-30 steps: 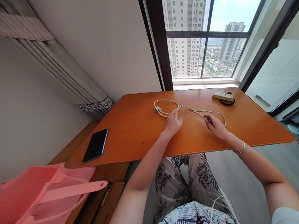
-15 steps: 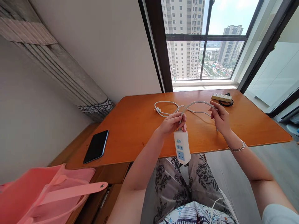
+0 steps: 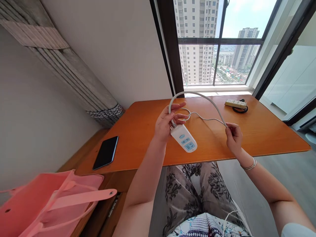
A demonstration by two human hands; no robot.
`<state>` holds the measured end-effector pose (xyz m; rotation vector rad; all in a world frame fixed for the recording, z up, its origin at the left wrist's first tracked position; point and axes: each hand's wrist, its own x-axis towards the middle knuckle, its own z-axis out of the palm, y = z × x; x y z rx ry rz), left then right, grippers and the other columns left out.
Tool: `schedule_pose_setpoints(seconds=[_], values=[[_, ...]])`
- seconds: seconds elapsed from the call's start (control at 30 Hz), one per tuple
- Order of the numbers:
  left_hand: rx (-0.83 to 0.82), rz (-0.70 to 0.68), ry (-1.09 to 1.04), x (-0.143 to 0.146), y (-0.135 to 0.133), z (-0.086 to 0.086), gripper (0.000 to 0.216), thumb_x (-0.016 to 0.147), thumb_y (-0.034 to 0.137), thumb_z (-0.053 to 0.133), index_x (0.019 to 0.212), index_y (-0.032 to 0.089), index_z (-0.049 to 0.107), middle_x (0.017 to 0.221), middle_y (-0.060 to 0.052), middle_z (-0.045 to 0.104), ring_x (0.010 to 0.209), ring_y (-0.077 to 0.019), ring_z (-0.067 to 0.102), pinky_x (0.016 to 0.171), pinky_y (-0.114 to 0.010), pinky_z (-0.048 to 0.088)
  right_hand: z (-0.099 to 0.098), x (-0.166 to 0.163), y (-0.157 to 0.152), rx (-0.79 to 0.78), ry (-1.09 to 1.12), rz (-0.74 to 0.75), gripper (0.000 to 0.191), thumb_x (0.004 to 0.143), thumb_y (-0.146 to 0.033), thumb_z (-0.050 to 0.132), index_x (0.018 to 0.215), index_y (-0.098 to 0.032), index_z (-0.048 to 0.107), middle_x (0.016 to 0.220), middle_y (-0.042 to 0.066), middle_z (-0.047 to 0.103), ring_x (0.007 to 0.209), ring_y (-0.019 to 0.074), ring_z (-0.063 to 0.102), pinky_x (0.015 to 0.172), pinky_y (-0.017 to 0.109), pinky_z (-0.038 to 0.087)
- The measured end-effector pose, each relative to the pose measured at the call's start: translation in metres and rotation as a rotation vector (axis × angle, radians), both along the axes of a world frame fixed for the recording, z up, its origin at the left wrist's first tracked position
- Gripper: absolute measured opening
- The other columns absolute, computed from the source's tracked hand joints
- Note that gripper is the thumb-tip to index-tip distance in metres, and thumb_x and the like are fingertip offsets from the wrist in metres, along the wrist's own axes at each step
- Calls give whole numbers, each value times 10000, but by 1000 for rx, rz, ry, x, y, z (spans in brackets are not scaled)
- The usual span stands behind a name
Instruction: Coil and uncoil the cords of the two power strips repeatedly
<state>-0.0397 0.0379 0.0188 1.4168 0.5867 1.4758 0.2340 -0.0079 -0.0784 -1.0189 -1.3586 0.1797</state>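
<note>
Two hands work one white cord above the middle of the orange table (image 3: 259, 131). The left hand (image 3: 165, 123) grips the white power strip (image 3: 184, 142) at its cord end, fingers partly spread, the strip tilted and held clear of the tabletop. From there the cord (image 3: 197, 95) arches up and over to the right hand (image 3: 233, 137), which pinches it between thumb and fingertips — closed narrow on the cable.

Beyond the pinch, the rest of the cord lies in a loose loop on the table behind the left hand, so as a judgement only the first bend is gathered and most of the length is not yet coiled.

Near the far right corner sits a beige power strip (image 3: 235, 104) — well apart. A black phone (image 3: 106, 156) lies by the near left edge, and a pink bag (image 3: 49, 204) hangs below it.
</note>
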Motion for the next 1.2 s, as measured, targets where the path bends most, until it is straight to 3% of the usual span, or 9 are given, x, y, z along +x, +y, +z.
schedule_pose_setpoints(seconds=[0.23,0.4,0.57,0.67,0.77,0.87,1.0,1.1,1.2], values=[[173,36,268,28,-12,-9,491,944,550,511,1255,175,573,1128,-128,744,844,-192,753,705,-290,595,44,-18,-21,-91,-567,173,298,947,-227,508,1212,-254,640,918,64,656,709,174,618,651,323,544],[324,-23,496,42,-28,-12,450,993,475,452,1310,182,579,1137,-113,745,1027,-209,714,897,-346,555,60,-40,-47,33,-802,210,406,973,-182,444,1338,-282,591,949,78,653,778,182,651,654,309,573],[268,-179,532,46,-39,-13,476,985,493,459,1302,169,604,879,-68,737,800,-160,686,726,-270,530,81,-47,-57,273,-689,269,325,963,-129,500,1252,-206,626,965,77,665,835,145,678,700,245,566],[107,-323,405,46,-42,-15,579,968,594,419,1241,129,629,604,13,564,523,-102,532,522,-222,434,92,-44,-53,297,-646,237,238,961,-176,553,1166,-219,666,929,64,677,793,134,672,682,243,556],[-2,-485,325,45,-46,-13,658,877,705,496,1117,112,649,546,57,437,432,-73,410,446,-216,373,102,-39,-44,280,-603,196,216,935,-320,635,1123,-236,700,969,80,677,855,169,666,742,301,563],[-100,-630,313,43,-53,-9,562,835,679,594,973,136,635,517,78,416,401,-60,399,500,-233,442,109,-32,-33,234,-563,239,365,874,-513,673,1098,-230,723,1007,96,678,932,211,649,829,377,547],[-190,-778,248,40,-60,-8,509,861,650,583,883,143,618,450,106,355,351,-56,377,588,-280,531,110,-24,-18,85,-410,495,517,857,-673,577,1016,-207,733,872,67,703,843,196,652,843,389,530],[-246,-836,142,40,-62,-10,492,868,641,578,839,150,594,434,122,293,317,-54,336,526,-265,520,106,-22,-14,-69,-260,707,493,882,-648,571,934,-182,722,796,45,682,718,155,636,730,331,536],[-291,-817,46,42,-62,-11,471,851,625,615,764,170,527,427,130,258,311,-46,307,500,-241,506,104,-26,-16,-187,-129,773,406,936,-549,564,948,-173,717,766,24,642,615,105,569,571,253,481]])
